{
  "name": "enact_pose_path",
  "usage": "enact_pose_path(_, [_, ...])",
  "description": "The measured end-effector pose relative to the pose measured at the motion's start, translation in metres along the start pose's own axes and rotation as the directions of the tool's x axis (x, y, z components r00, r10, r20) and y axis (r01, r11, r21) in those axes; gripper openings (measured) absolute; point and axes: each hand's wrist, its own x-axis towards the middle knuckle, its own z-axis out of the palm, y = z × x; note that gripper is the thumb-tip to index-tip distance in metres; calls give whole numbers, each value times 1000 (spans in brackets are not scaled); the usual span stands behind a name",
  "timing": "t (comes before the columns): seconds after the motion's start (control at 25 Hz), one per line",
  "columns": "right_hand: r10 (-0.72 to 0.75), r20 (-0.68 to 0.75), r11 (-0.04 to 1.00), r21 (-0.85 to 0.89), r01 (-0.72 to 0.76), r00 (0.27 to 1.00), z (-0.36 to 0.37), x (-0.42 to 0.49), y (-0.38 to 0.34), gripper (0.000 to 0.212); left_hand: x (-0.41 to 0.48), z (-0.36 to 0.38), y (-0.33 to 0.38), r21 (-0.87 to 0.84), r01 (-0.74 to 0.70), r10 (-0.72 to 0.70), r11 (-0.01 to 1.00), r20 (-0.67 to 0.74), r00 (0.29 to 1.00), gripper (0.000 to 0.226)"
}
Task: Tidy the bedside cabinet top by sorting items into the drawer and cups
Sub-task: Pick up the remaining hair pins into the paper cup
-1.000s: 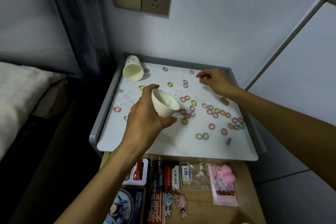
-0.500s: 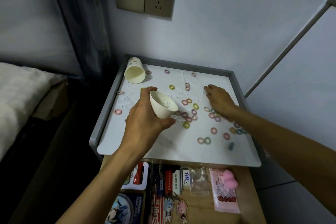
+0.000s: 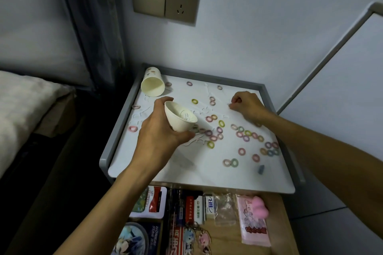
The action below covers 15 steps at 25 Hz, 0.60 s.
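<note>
My left hand (image 3: 159, 136) grips a white paper cup (image 3: 180, 118) and holds it tilted over the middle of the white cabinet top (image 3: 145, 163). A few pale pieces lie inside that cup. My right hand (image 3: 248, 105) rests at the back right of the top, fingers curled, pinching a small white piece at its tips. Several coloured rings (image 3: 241, 151) are scattered over the middle and right of the top. Thin white pieces (image 3: 141, 114) lie among them. A second paper cup (image 3: 152, 86) lies on its side in the back left corner, mouth towards me.
The drawer (image 3: 275, 240) below the top stands open, holding cards, boxes, keychains, a clear bag and a pink packet (image 3: 253, 225). A small blue item (image 3: 260, 169) lies near the front right. A grey rim (image 3: 116, 132) edges the top. A bed lies to the left.
My right hand came forward onto the rings, then drew back towards the wall with its fingers curled. My left hand with the cup has stayed over the middle.
</note>
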Motion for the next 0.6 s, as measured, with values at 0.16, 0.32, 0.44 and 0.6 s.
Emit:
enact_pose_path(0.16, [19, -68, 999, 35, -17, 997, 4, 29, -28, 20, 3, -6, -2, -11, -9, 8, 1000, -36, 999, 82])
enact_pose_path(0.32, [42, -75, 998, -42, -46, 996, 30, 47, -44, 13, 3, -8, -4, -5, -5, 5, 1000, -42, 999, 85])
enact_pose_path(0.44, [95, -102, 992, -71, -102, 990, 37, 51, -45, 18, 6, -10, -5, 4, 6, -6, 1000, -39, 999, 86])
enact_pose_path(0.6, [126, -56, 978, -159, -134, 990, 36, 50, -45, 10, 7, -13, -6, 11, 8, -8, 1000, -27, 1000, 85])
